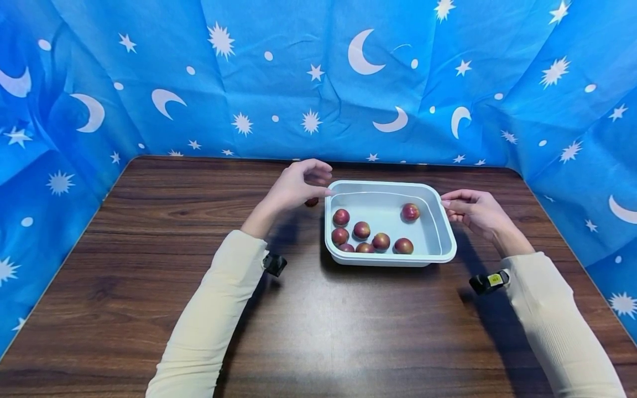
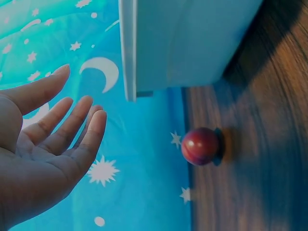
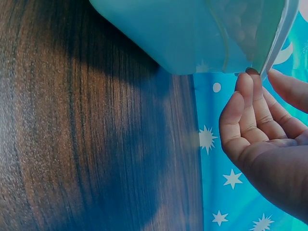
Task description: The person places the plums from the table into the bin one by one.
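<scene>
A white plastic tub (image 1: 390, 258) stands on the table with several red plums (image 1: 381, 241) in it. Most of those plums gather along the near side and left corner; one plum (image 1: 410, 212) lies apart at the back right. My right hand (image 1: 475, 213) pinches the tub's right rim, thumb above and fingertips beneath, as the right wrist view also shows. Beside the left rim, my left hand (image 1: 296, 185) is held with parted, loosely bent fingers and nothing in them. Below that hand a single plum (image 2: 199, 146) sits on the table outside the tub, partly hidden in the head view.
The dark wood-grain table (image 1: 318, 331) reaches back to a blue cloth (image 1: 298, 83) printed with white moons and stars. The cloth also hangs along both sides. Black cameras (image 1: 275, 265) are strapped to both wrists over cream sleeves.
</scene>
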`<control>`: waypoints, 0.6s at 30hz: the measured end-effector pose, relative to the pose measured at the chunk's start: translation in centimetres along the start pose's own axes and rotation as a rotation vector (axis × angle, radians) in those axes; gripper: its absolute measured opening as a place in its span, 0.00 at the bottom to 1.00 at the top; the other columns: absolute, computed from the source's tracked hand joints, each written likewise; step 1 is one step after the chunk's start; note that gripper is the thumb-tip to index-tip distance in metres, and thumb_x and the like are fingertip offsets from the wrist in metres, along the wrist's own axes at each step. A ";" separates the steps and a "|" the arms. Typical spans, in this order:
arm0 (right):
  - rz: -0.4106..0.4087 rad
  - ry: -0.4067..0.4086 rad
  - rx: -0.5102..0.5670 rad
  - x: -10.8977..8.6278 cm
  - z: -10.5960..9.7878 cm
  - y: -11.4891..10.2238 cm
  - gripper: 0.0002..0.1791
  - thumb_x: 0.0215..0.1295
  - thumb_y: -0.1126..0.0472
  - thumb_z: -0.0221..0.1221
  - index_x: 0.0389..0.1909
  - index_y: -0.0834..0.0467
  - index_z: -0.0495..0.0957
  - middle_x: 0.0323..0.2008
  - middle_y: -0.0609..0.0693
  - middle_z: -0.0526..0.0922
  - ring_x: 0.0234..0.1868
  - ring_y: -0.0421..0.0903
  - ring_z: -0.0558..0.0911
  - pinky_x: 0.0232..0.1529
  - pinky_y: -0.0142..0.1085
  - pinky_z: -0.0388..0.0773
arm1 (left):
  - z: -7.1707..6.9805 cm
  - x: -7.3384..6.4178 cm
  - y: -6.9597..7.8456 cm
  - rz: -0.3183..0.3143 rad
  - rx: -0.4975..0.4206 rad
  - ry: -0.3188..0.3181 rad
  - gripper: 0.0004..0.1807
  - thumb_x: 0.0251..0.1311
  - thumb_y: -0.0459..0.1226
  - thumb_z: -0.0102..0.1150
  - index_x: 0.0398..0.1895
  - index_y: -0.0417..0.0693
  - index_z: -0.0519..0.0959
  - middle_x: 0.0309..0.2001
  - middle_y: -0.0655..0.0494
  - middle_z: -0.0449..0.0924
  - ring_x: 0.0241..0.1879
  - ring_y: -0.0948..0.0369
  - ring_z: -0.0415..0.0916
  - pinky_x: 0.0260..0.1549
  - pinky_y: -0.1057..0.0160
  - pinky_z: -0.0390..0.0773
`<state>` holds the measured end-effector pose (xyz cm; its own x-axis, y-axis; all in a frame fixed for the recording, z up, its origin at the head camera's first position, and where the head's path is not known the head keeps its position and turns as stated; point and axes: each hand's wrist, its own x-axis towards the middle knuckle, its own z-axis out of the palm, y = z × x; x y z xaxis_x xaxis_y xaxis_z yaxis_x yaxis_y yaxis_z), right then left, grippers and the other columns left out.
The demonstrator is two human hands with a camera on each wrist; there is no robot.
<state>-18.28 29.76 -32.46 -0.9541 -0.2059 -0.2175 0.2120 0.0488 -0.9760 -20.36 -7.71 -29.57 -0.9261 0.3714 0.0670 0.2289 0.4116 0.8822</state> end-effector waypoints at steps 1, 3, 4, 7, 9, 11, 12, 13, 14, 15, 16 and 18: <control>-0.001 -0.002 0.005 0.0 0.0 0.0 0.06 0.60 0.65 0.59 0.38 0.60 0.79 0.29 0.51 0.80 0.26 0.44 0.77 0.30 0.30 0.78 | -0.1 0.1 -0.2 -0.006 -0.003 0.005 0.22 0.52 0.32 0.64 0.51 0.40 0.73 0.46 0.48 0.77 0.47 0.57 0.74 0.45 0.61 0.73; -0.004 -0.006 0.015 0.0 0.0 0.1 0.06 0.60 0.66 0.58 0.38 0.61 0.79 0.29 0.51 0.80 0.26 0.44 0.77 0.30 0.30 0.78 | -0.2 0.1 -0.7 -0.021 -0.008 0.011 0.21 0.52 0.32 0.64 0.51 0.39 0.73 0.47 0.47 0.77 0.48 0.57 0.74 0.46 0.61 0.73; -0.004 -0.006 0.017 0.0 0.0 0.1 0.06 0.60 0.66 0.58 0.38 0.60 0.79 0.29 0.51 0.80 0.26 0.44 0.77 0.30 0.30 0.78 | -0.2 0.1 -1.0 -0.027 -0.010 0.015 0.21 0.52 0.32 0.64 0.51 0.40 0.73 0.47 0.47 0.77 0.48 0.56 0.74 0.46 0.60 0.72; -0.007 -0.008 0.027 0.1 0.0 0.1 0.06 0.59 0.66 0.59 0.37 0.60 0.80 0.28 0.51 0.81 0.25 0.44 0.78 0.30 0.30 0.78 | -0.4 0.2 -1.8 -0.032 -0.007 0.024 0.22 0.51 0.31 0.64 0.51 0.38 0.73 0.48 0.45 0.76 0.48 0.54 0.73 0.47 0.59 0.72; -0.009 -0.009 0.030 0.1 0.0 0.1 0.05 0.59 0.66 0.59 0.37 0.60 0.80 0.28 0.51 0.81 0.25 0.44 0.78 0.30 0.30 0.78 | -0.4 0.2 -2.3 -0.033 -0.009 0.027 0.23 0.50 0.30 0.65 0.51 0.37 0.73 0.48 0.43 0.76 0.49 0.53 0.73 0.48 0.59 0.71; -0.013 -0.015 0.040 0.1 0.0 0.2 0.05 0.59 0.67 0.59 0.37 0.60 0.80 0.28 0.51 0.81 0.25 0.44 0.78 0.30 0.30 0.78 | -0.5 0.3 -2.9 -0.037 -0.012 0.029 0.23 0.50 0.30 0.65 0.51 0.36 0.72 0.49 0.43 0.76 0.49 0.52 0.73 0.48 0.59 0.71; -0.014 -0.017 0.044 0.1 0.0 0.2 0.05 0.59 0.67 0.58 0.36 0.60 0.80 0.28 0.51 0.81 0.25 0.43 0.78 0.30 0.30 0.78 | -0.6 0.3 -3.1 -0.041 -0.014 0.030 0.23 0.50 0.30 0.65 0.51 0.36 0.73 0.49 0.43 0.76 0.49 0.52 0.73 0.48 0.59 0.71; -0.017 -0.020 0.048 0.1 0.0 0.2 0.05 0.60 0.68 0.58 0.36 0.61 0.80 0.28 0.51 0.81 0.25 0.43 0.78 0.30 0.30 0.78 | -0.7 0.3 -3.3 -0.048 -0.020 0.032 0.23 0.50 0.30 0.65 0.51 0.36 0.73 0.49 0.42 0.75 0.49 0.52 0.73 0.47 0.58 0.72; -0.019 -0.023 0.052 0.1 0.0 0.2 0.05 0.60 0.68 0.58 0.36 0.61 0.80 0.28 0.51 0.81 0.25 0.43 0.78 0.30 0.30 0.78 | -0.7 0.3 -3.5 -0.053 -0.022 0.034 0.23 0.50 0.30 0.65 0.51 0.36 0.73 0.49 0.42 0.75 0.50 0.51 0.73 0.47 0.58 0.72; -0.021 -0.025 0.051 0.2 0.0 0.2 0.05 0.60 0.68 0.58 0.36 0.61 0.80 0.28 0.51 0.81 0.25 0.43 0.78 0.30 0.30 0.78 | -0.8 0.3 -3.6 -0.058 -0.024 0.036 0.22 0.51 0.30 0.65 0.51 0.37 0.73 0.49 0.42 0.75 0.50 0.51 0.72 0.46 0.57 0.72; -0.023 -0.028 0.056 0.2 0.0 0.2 0.05 0.60 0.69 0.57 0.36 0.61 0.80 0.28 0.51 0.81 0.25 0.43 0.78 0.30 0.30 0.78 | -0.8 0.4 -3.8 -0.060 -0.024 0.039 0.22 0.51 0.30 0.64 0.51 0.37 0.73 0.49 0.42 0.75 0.50 0.51 0.72 0.46 0.57 0.72; -0.026 -0.029 0.057 0.2 0.0 0.2 0.05 0.60 0.69 0.57 0.36 0.61 0.80 0.27 0.51 0.81 0.25 0.43 0.78 0.30 0.30 0.78 | -0.9 0.4 -4.0 -0.063 -0.024 0.046 0.22 0.51 0.30 0.64 0.51 0.37 0.73 0.49 0.41 0.75 0.50 0.51 0.72 0.45 0.57 0.72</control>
<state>-18.43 29.76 -32.74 -0.9530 -0.2351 -0.1909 0.1994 -0.0128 -0.9798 -21.94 -10.01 -32.68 -0.9514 0.3064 0.0321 0.1631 0.4127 0.8962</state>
